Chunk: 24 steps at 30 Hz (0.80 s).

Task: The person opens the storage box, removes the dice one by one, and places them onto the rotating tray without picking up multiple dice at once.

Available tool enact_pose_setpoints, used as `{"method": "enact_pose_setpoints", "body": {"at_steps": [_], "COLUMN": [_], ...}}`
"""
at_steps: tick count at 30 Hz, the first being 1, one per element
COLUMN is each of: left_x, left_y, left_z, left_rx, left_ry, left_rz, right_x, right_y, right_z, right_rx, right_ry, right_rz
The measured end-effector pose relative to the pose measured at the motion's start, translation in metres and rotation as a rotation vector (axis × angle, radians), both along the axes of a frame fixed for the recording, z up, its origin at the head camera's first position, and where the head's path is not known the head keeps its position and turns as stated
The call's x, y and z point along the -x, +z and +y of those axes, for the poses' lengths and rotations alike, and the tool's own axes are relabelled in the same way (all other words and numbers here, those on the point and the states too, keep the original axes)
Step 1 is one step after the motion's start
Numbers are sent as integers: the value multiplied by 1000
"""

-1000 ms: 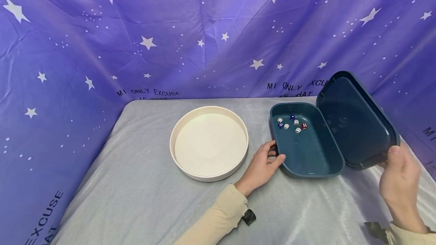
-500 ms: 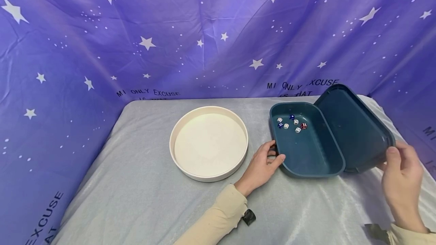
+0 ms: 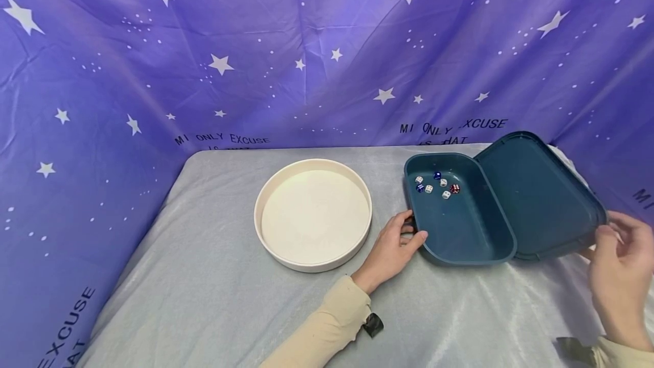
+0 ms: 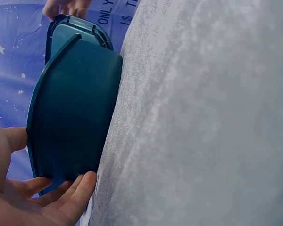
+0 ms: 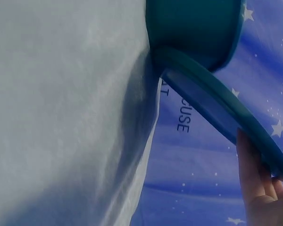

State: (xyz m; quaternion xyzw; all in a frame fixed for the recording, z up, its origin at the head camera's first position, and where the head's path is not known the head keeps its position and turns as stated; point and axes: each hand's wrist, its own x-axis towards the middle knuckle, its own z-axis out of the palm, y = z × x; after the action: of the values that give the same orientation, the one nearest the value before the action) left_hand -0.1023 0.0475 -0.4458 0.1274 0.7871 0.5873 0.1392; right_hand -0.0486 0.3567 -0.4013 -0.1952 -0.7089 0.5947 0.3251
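A dark teal plastic box stands uncovered on the cloth at the right, its long sides running front to back. Several dice lie in its far left part: white ones, blue ones and a red one. My left hand holds the box at its left side, thumb at the rim and fingers against the outer wall. To the right, my right hand pinches the near right corner of the matching lid. The lid slants, its left edge low beside the box.
A round cream tray with a low rim sits left of the box, close to my left forearm. Grey cloth covers the table. Behind and at both sides hangs a purple curtain with white stars.
My right hand has moved a little to the right with the lid, which has dropped from a steep tilt to a flatter slant. My left hand, the box and the dice stay put.
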Motion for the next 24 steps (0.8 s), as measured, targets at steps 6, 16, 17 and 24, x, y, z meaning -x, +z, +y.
{"method": "enact_pose_setpoints", "body": {"at_steps": [6,16,17,24], "left_x": [0,0,0,0], "left_y": [1,-1,-1,-2], "left_z": [-1,-1,-1,0], "left_rx": [3,11,11,10], "left_ry": [-1,-2,-2,-1], "left_rz": [5,8,8,5], "right_x": [1,-1,-1,-1], "right_y": [4,-4,-5,-13], "right_z": [9,23,24,35], "right_rx": [-46,-106,-104,-103], "right_ry": [-60,-99,-99,-92], "right_rz": [-175,-331,-337,-330]}}
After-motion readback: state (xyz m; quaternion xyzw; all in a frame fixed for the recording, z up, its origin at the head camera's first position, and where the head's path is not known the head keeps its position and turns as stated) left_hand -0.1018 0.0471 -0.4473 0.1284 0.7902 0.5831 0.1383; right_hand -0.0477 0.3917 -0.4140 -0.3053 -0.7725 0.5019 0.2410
